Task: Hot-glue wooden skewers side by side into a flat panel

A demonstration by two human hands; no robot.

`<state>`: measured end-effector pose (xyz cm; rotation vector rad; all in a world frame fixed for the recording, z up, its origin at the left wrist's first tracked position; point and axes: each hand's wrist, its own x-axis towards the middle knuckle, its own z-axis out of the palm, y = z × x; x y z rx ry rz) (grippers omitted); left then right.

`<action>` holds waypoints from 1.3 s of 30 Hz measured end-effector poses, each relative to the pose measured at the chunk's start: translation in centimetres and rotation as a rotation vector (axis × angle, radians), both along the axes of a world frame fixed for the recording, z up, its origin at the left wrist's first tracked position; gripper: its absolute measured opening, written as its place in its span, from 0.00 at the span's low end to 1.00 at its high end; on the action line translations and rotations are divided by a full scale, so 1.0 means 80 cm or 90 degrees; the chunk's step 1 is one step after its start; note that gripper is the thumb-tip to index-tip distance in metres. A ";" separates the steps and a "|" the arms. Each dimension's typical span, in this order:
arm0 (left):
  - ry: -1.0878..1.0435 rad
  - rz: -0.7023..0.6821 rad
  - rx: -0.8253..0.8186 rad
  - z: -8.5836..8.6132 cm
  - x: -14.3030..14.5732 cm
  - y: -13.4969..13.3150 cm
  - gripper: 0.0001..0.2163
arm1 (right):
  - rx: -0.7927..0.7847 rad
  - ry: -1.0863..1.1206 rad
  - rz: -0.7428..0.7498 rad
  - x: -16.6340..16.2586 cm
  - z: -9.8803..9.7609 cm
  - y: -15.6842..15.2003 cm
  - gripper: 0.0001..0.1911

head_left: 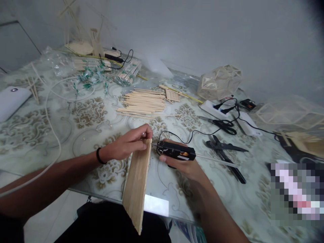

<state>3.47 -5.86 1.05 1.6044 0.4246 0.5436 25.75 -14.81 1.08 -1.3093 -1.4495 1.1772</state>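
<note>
My left hand [131, 143] pinches the far end of a panel [138, 185] made of thin wooden sticks laid side by side. The panel stands on edge, its near end jutting past the table's front edge. In my right hand [181, 165] is a black hot glue gun [176, 151], fingers wrapped round it. Its nozzle points left, close to the panel's far end; whether it touches cannot be made out. A clear glue stick [216, 161] sticks out of the gun's back.
Loose wooden sticks [144, 101] lie behind my hands. To the right are scissors [222, 125], pliers [225, 153] and a white power strip [214, 109]. A stick-built frame [220, 81] stands at the back. A white cable [49, 118] crosses the left side.
</note>
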 end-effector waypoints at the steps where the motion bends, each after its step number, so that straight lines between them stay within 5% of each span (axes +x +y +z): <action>1: 0.001 0.000 0.001 -0.001 0.000 0.000 0.06 | -0.003 0.011 0.001 0.000 0.001 0.000 0.13; 21: 0.013 -0.015 -0.016 -0.004 0.000 -0.001 0.07 | 0.020 -0.021 0.024 0.005 -0.006 0.005 0.13; 34: 0.013 -0.011 -0.038 -0.005 0.000 0.001 0.07 | -0.037 -0.018 -0.055 -0.001 -0.006 0.000 0.14; 39: 0.018 0.010 -0.032 -0.010 -0.002 0.008 0.07 | -0.062 -0.086 -0.203 0.020 -0.024 0.005 0.21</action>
